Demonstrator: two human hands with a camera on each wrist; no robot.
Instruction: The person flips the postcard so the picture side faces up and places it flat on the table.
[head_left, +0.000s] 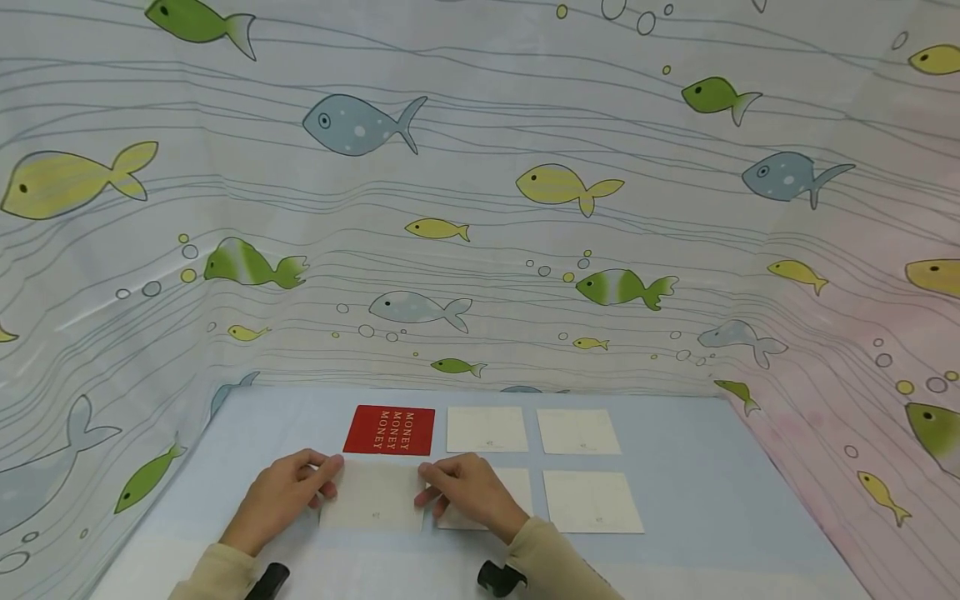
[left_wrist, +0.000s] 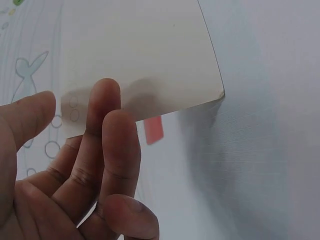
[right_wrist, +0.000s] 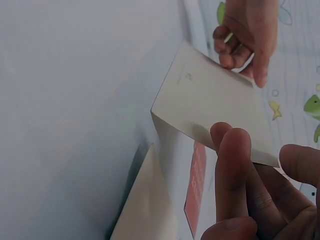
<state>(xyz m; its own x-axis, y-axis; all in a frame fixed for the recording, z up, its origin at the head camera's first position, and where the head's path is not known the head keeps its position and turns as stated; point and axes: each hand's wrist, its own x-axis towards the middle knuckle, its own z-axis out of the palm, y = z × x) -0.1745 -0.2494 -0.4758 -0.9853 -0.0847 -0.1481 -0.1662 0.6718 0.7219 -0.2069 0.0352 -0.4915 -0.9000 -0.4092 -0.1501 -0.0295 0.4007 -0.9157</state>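
A cream-white rectangular card [head_left: 371, 500] with a tiny printed mark is held up at the front left of the table, tilted and clear of the surface in the wrist views. My left hand [head_left: 288, 496] holds it at its far left corner, the fingertips against one face in the left wrist view. At the far right corner my right hand [head_left: 471, 493] pinches it between thumb and fingers [right_wrist: 235, 155]. Just beyond lies a red card [head_left: 390, 430] printed with "MONEY" in several lines. Another white card [head_left: 510, 492] is partly hidden under my right hand.
Two white cards, one in the back middle [head_left: 487, 429] and one at the back right [head_left: 578, 432], lie flat in a row with the red one. A further white card [head_left: 592, 502] is at the front right. Fish-patterned sheets [head_left: 480, 250] stand around the pale blue table [head_left: 720, 500].
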